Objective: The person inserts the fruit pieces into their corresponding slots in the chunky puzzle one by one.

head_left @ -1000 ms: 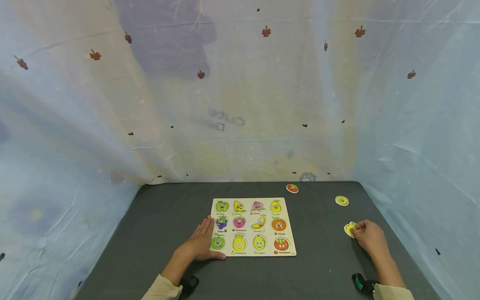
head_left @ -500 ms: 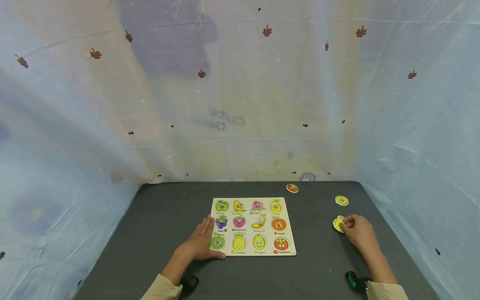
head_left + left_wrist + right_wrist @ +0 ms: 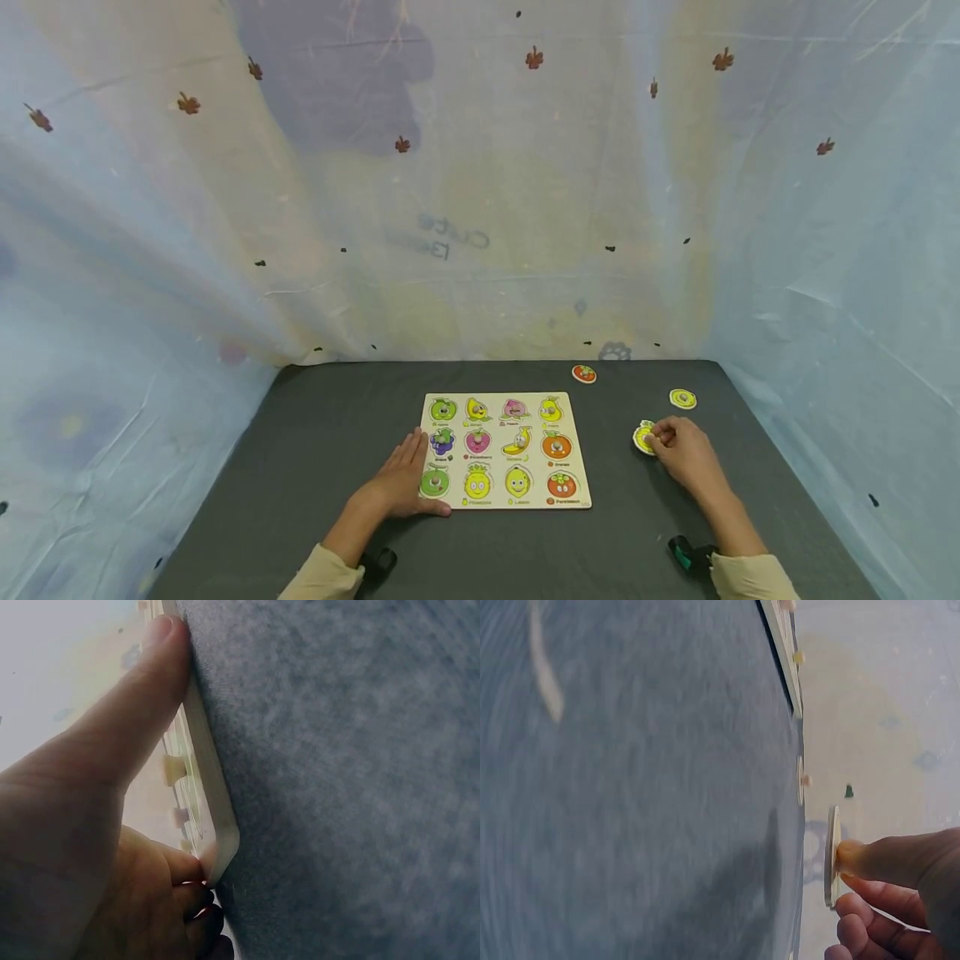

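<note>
A wooden fruit puzzle board (image 3: 497,492) lies on the dark table, showing several fruit pictures in rows. My left hand (image 3: 397,483) rests at its left side, with straight fingers along that edge and the thumb by the front left corner. In the left wrist view the thumb (image 3: 142,690) lies against the board's pale edge (image 3: 210,787). To the right of the board, my right hand (image 3: 686,454) pinches a yellow knobbed puzzle piece (image 3: 642,437). The right wrist view shows this puzzle piece (image 3: 831,859) edge-on, lifted off the table; its printed face is hidden there.
A red-orange puzzle piece (image 3: 584,374) lies near the table's back edge. Another yellow puzzle piece (image 3: 682,399) lies at the back right. The dark table (image 3: 315,417) is enclosed by a pale printed curtain (image 3: 480,208) behind and at both sides.
My right hand has moved left towards the board and slightly back, carrying the yellow puzzle piece. The left hand and the board stay in place.
</note>
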